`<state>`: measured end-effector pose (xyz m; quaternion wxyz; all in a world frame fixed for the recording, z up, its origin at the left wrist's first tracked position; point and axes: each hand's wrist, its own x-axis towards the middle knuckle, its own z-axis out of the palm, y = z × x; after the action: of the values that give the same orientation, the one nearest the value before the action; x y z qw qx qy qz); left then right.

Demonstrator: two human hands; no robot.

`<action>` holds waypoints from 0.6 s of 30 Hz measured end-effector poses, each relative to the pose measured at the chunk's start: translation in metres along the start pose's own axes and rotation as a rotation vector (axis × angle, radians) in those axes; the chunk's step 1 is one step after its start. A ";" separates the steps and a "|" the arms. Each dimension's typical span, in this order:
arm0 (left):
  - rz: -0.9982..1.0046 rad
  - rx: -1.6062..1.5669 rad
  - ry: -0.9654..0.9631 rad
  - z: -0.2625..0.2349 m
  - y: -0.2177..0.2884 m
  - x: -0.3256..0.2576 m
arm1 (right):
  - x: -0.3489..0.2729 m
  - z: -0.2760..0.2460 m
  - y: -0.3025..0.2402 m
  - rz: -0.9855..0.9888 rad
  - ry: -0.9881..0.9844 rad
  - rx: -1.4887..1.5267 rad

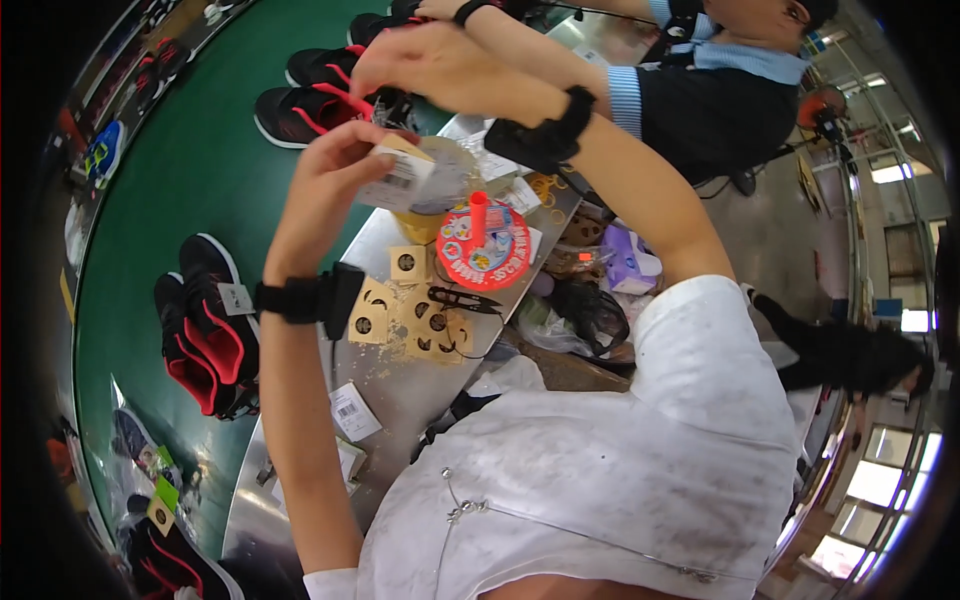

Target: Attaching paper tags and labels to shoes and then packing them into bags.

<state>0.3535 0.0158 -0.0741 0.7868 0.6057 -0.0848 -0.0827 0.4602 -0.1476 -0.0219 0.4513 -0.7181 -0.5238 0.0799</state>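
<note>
My left hand (pixel 340 165) pinches a white barcode hang tag (pixel 402 182) with a tan card behind it, above the metal bench edge. Just beyond it, my right hand (pixel 430 72) is closed, thumb and fingers brought together; blur hides what they hold. Under its fingertips lies a black sports shoe (pixel 290 112) with a pinkish-red lining, on the green surface. Part of another black shoe shows between my hands. Below the tag stand a yellowish container (pixel 418 228) and a red round printed lid (pixel 482 262) with an upright red tube.
Square tan tags (pixel 370 318) and black thread snips (pixel 465 300) lie on the metal bench (pixel 400 385). More black-and-red shoes (pixel 205 325) rest on the green belt (pixel 130 230). A co-worker's arm (pixel 540 50) reaches in at top right. Bags (pixel 590 310) fill the space right of the bench.
</note>
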 end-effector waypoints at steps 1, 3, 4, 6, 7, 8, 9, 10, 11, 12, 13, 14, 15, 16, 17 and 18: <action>-0.031 -0.022 -0.015 -0.004 -0.006 -0.002 | -0.001 -0.004 -0.021 0.102 0.128 0.026; -0.061 -0.071 0.001 -0.008 -0.022 0.003 | 0.002 -0.013 -0.007 -0.031 0.332 0.570; -0.041 -0.084 0.043 -0.009 -0.025 0.000 | 0.003 -0.019 -0.023 0.042 0.442 0.691; 0.065 -0.171 0.144 0.000 -0.019 -0.004 | 0.000 -0.036 -0.019 0.014 0.477 0.730; 0.131 -0.239 0.192 0.003 -0.017 -0.006 | -0.002 -0.041 -0.015 0.022 0.460 0.677; 0.140 -0.224 0.233 0.000 -0.015 -0.011 | 0.001 -0.034 -0.030 0.131 0.450 0.636; 0.143 -0.245 0.338 -0.003 -0.013 -0.018 | 0.002 -0.033 -0.032 0.236 0.336 0.293; 0.147 -0.273 0.431 -0.002 -0.011 -0.021 | 0.004 -0.034 -0.033 0.329 0.229 -0.065; 0.186 -0.283 0.503 0.000 -0.006 -0.023 | 0.009 -0.024 -0.028 0.056 0.169 -0.167; 0.198 -0.279 0.521 0.000 -0.003 -0.024 | 0.014 -0.020 -0.029 -0.117 0.058 -0.269; 0.228 -0.255 0.566 0.000 -0.002 -0.025 | 0.015 -0.013 -0.029 -0.180 0.017 -0.472; 0.256 -0.232 0.607 0.000 0.001 -0.025 | 0.013 -0.008 -0.031 -0.244 -0.021 -0.677; 0.251 -0.210 0.640 0.001 0.004 -0.027 | 0.013 -0.006 -0.035 -0.490 -0.041 -1.067; 0.256 -0.208 0.652 0.002 0.007 -0.029 | 0.015 0.001 -0.043 -0.503 -0.043 -1.060; 0.254 -0.186 0.656 0.003 0.008 -0.030 | 0.018 0.013 -0.052 -0.326 -0.045 -0.751; 0.250 -0.165 0.660 0.004 0.010 -0.031 | 0.021 0.020 -0.059 -0.150 -0.047 -0.440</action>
<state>0.3225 0.0223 -0.0646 0.8221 0.5193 0.1070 0.2076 0.4178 -0.1168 0.0169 0.2760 -0.7562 -0.5909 -0.0534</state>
